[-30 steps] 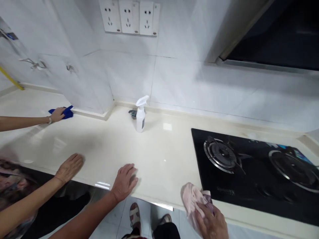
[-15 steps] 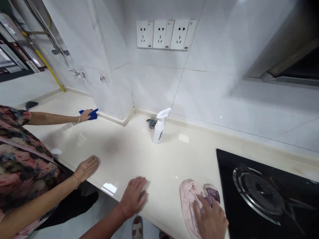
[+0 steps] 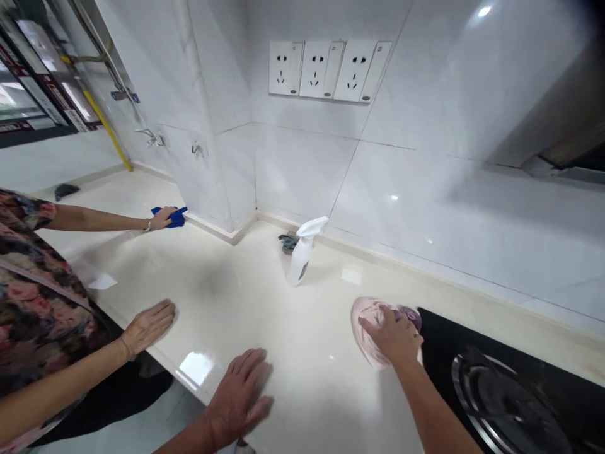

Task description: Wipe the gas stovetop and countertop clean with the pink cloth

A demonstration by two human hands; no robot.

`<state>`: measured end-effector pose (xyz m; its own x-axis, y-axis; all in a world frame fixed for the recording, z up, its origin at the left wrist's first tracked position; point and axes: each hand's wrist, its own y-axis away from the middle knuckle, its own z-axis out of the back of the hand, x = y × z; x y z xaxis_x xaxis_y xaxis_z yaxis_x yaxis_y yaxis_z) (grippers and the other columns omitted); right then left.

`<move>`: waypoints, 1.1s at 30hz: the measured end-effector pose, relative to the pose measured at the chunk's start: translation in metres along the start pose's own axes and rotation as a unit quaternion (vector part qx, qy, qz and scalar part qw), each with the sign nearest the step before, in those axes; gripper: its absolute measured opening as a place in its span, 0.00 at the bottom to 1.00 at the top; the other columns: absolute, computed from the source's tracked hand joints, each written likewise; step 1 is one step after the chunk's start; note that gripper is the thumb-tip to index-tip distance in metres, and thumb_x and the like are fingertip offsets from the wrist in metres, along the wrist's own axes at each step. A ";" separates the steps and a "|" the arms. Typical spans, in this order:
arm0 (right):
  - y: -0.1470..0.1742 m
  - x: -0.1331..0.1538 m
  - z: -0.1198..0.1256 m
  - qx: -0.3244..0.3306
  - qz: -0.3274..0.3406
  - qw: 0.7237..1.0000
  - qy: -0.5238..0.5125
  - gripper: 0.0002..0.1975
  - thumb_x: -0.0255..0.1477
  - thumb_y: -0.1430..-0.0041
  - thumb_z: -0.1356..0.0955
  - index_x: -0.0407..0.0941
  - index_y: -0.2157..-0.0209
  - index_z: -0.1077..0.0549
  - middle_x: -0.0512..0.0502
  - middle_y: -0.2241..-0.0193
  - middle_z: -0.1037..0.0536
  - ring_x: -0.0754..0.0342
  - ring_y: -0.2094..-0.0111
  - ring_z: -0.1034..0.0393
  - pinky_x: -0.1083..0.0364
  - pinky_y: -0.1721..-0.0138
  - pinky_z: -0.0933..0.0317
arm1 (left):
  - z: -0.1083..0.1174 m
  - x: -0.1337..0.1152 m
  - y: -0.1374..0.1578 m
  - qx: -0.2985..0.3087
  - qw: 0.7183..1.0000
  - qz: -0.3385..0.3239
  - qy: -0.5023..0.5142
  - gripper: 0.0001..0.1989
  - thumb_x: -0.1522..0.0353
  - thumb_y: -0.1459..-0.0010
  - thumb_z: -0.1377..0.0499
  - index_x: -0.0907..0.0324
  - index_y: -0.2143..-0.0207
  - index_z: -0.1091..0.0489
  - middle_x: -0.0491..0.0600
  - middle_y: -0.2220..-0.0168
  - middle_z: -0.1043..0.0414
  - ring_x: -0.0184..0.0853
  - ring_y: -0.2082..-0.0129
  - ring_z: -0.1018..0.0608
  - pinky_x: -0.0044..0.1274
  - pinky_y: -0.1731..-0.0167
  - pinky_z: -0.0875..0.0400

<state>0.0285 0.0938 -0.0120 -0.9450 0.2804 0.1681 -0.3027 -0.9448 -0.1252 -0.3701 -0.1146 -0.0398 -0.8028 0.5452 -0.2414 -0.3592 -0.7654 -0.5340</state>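
Note:
Under my right hand (image 3: 394, 334) is a pink cloth (image 3: 366, 318) with a purple patch, pressed against the cream countertop (image 3: 283, 328) at the left edge of the black gas stove. The fingers are curled over the cloth. My left hand (image 3: 239, 394) lies flat near the counter's front edge, fingers stretched out, holding nothing. Between and beyond my hands a white spray bottle (image 3: 300, 255) stands upright. Just behind it a crumpled grey-blue rag (image 3: 287, 243) lies by the wall.
On the left a co-worker's hand (image 3: 163, 217) rests on a blue cloth (image 3: 177, 217); their other hand (image 3: 149, 325) lies on the counter. The gas stove (image 3: 501, 391) fills the right side. Wall sockets (image 3: 326, 70) and a range hood (image 3: 567, 126) are above.
My right hand has slid the pink cloth away from me, toward the wall, along the stove's edge. My left hand stays flat on the counter. The view has shifted slightly.

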 end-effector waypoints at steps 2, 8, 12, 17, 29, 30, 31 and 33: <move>-0.030 0.020 0.004 0.009 0.018 1.000 0.006 0.41 0.60 0.44 0.39 0.51 0.36 0.37 0.29 0.40 0.38 0.30 0.39 0.42 0.33 0.44 0.49 | 0.000 0.000 0.000 0.003 1.000 0.007 -0.005 0.32 0.61 0.36 0.41 0.51 0.32 0.45 0.57 0.35 0.35 0.49 0.36 0.32 0.43 0.43 0.29; -0.067 0.092 0.009 0.001 0.075 0.997 0.010 0.32 0.53 0.37 0.40 0.54 0.36 0.36 0.30 0.39 0.40 0.32 0.39 0.42 0.34 0.45 0.50 | 0.001 -0.002 0.002 0.007 0.999 0.035 -0.010 0.33 0.61 0.36 0.42 0.50 0.31 0.48 0.57 0.33 0.39 0.49 0.34 0.35 0.44 0.41 0.31; -0.020 0.123 0.011 0.007 0.136 0.991 0.006 0.30 0.50 0.35 0.39 0.53 0.36 0.35 0.30 0.36 0.42 0.33 0.39 0.44 0.36 0.45 0.50 | -0.001 -0.002 0.004 0.014 0.999 0.035 -0.007 0.34 0.59 0.34 0.44 0.53 0.30 0.51 0.59 0.32 0.43 0.49 0.33 0.38 0.46 0.39 0.35; 0.085 0.160 0.018 0.019 0.210 0.977 -0.015 0.29 0.47 0.36 0.36 0.50 0.37 0.33 0.28 0.35 0.42 0.30 0.38 0.46 0.35 0.44 0.50 | -0.003 0.003 0.004 0.015 0.999 0.026 0.018 0.34 0.55 0.34 0.46 0.52 0.30 0.52 0.59 0.31 0.46 0.50 0.32 0.40 0.47 0.39 0.37; 0.307 0.158 0.005 0.123 0.411 0.894 -0.132 0.35 0.44 0.41 0.30 0.58 0.33 0.39 0.41 0.30 0.46 0.35 0.31 0.54 0.35 0.35 0.57 | 0.026 -0.001 0.021 -0.106 0.980 0.159 0.059 0.22 0.65 0.31 0.49 0.53 0.36 0.42 0.57 0.34 0.43 0.44 0.34 0.38 0.42 0.38 0.36; 0.308 0.142 0.004 0.115 0.402 0.899 -0.132 0.31 0.45 0.41 0.31 0.60 0.36 0.35 0.42 0.30 0.44 0.35 0.31 0.53 0.35 0.36 0.55 | 0.027 0.001 0.021 -0.096 0.983 0.147 0.048 0.22 0.65 0.31 0.49 0.53 0.36 0.42 0.57 0.34 0.43 0.44 0.34 0.38 0.42 0.38 0.37; 0.307 0.125 0.003 0.100 0.386 0.908 -0.129 0.28 0.45 0.41 0.31 0.59 0.39 0.32 0.42 0.31 0.42 0.35 0.32 0.51 0.35 0.37 0.53 | 0.026 0.003 0.020 -0.089 0.986 0.136 0.037 0.22 0.66 0.31 0.49 0.54 0.36 0.42 0.57 0.35 0.42 0.44 0.34 0.38 0.42 0.38 0.36; 0.307 0.089 -0.002 0.056 0.340 0.932 -0.114 0.24 0.45 0.41 0.31 0.57 0.43 0.27 0.39 0.34 0.38 0.34 0.35 0.47 0.35 0.40 0.50 | 0.021 0.007 0.016 -0.079 0.990 0.116 0.017 0.21 0.67 0.31 0.49 0.55 0.37 0.41 0.58 0.35 0.42 0.44 0.34 0.38 0.43 0.39 0.36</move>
<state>-0.1484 -0.1716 -0.0371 -0.8592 -0.4203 0.2917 0.3832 -0.9065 -0.1773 -0.3913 -0.1303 -0.0325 -0.8371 0.3743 -0.3990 -0.0854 -0.8098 -0.5804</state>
